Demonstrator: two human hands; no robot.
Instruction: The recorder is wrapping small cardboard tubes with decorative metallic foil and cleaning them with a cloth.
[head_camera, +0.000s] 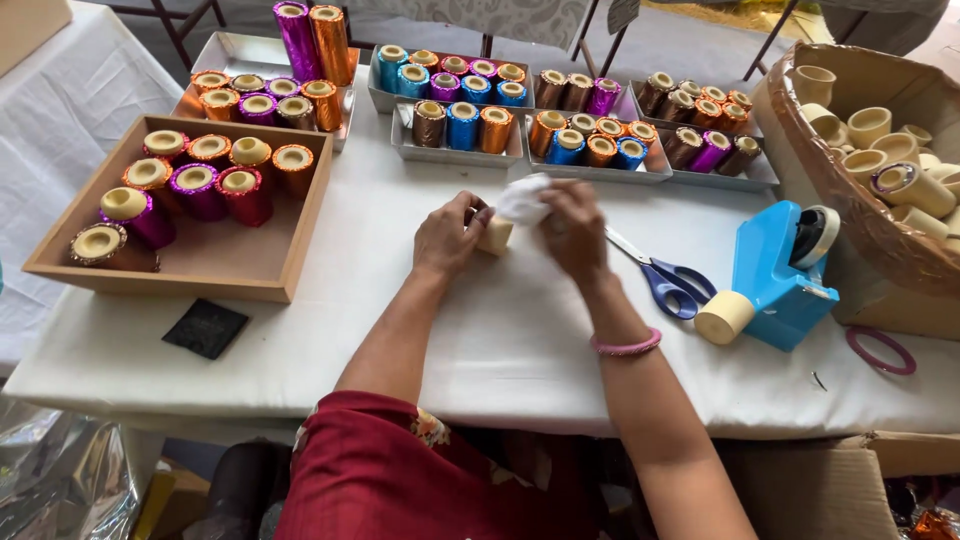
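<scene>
Cream-coloured tube (496, 236) lies on its side on the white desk (500, 340), pinched between both hands at the middle of the cloth; its long axis runs roughly left to right, though most of it is hidden by fingers, so I cannot tell which end is open. Left hand (449, 236) has its fingers closed on the tube's left end. Right hand (573, 232) presses a crumpled white cloth (523, 200) against the tube's top and right side. Just right of the hands lie blue-handled scissors (668, 280), then a blue tape dispenser (782, 270) with another plain tube (724, 317) leaning at its base. Left, a wooden tray (285, 262) holds foil-wrapped tubes standing upright. Farther back, metal trays (460, 152) carry more wrapped tubes.
</scene>
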